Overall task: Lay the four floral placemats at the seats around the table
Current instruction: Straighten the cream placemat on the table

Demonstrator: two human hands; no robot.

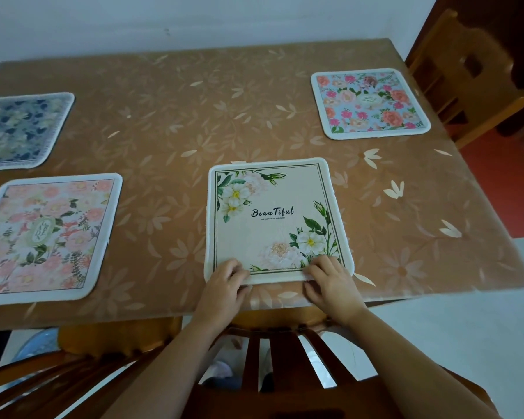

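A cream placemat [273,213] printed with white flowers and the word "Beautiful" lies flat near the table's front edge. My left hand [226,281] pinches its near left corner, fingers on top and thumb under the edge. My right hand [330,281] pinches its near right corner the same way. A pink floral placemat [47,234] lies at the front left. A dark blue floral placemat [18,130] lies at the far left. A light blue placemat with pink and orange roses [369,102] lies at the far right.
The table [179,122] has a brown cloth with a leaf pattern and stands against a white wall. A wooden chair [285,358] is right below my arms, another chair [73,367] at the lower left, a third chair [463,77] at the table's right end.
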